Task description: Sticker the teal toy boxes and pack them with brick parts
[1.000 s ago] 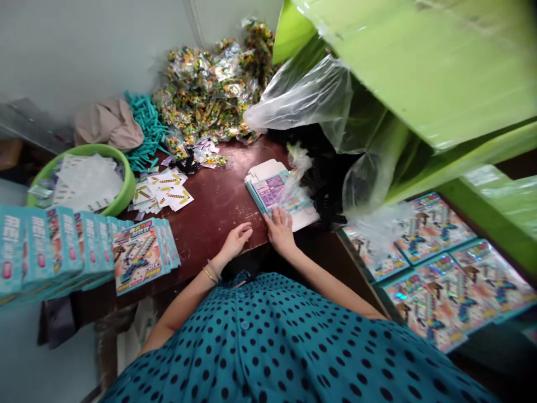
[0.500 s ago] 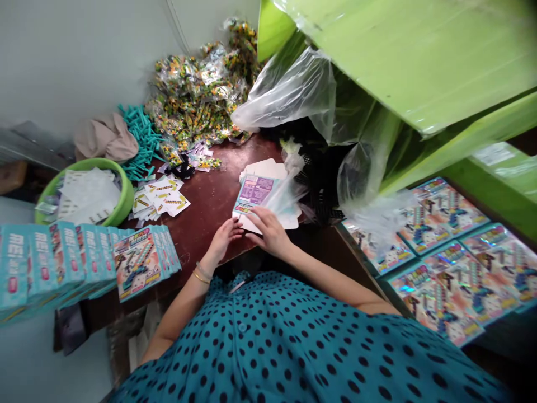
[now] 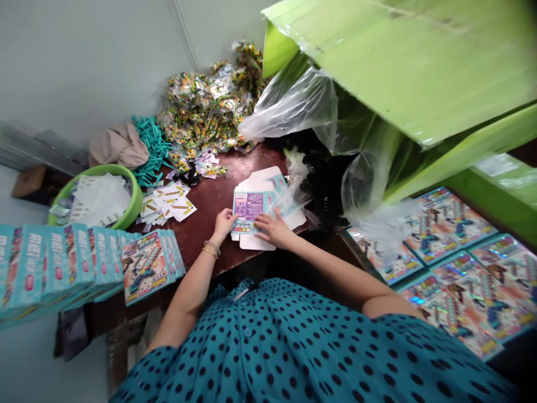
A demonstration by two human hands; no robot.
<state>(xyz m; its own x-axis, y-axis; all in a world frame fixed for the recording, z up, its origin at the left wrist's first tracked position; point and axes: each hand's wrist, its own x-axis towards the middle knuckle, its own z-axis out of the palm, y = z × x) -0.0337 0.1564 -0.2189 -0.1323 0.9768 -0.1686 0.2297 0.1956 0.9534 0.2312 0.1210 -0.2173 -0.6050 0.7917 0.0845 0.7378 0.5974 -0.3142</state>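
Observation:
A flattened printed carton [image 3: 248, 204] with a purple text panel lies on the table in front of me, its white flaps spread out. At its left edge is my left hand [image 3: 224, 225], thumb and fingers closed on the border. My right hand [image 3: 273, 229] rests on the carton's lower right part with its fingers spread and holds nothing. Beneath and behind are more white carton blanks [image 3: 262, 178], partly covered by a clear plastic bag [image 3: 293, 193].
Finished boxes [image 3: 145, 266] stand in a row at left. Behind them are a green basin [image 3: 136, 204] with paper sheets, loose printed cards [image 3: 172, 201], teal sticks [image 3: 151, 145] and bagged pieces [image 3: 201, 112]. A large green carton [image 3: 377, 61] overhangs the right, above flat-lying boxes [image 3: 448, 291].
The printed carton has turned straighter and shifted slightly towards me. My left hand has moved to its left edge, and my right hand has spread out on its right part.

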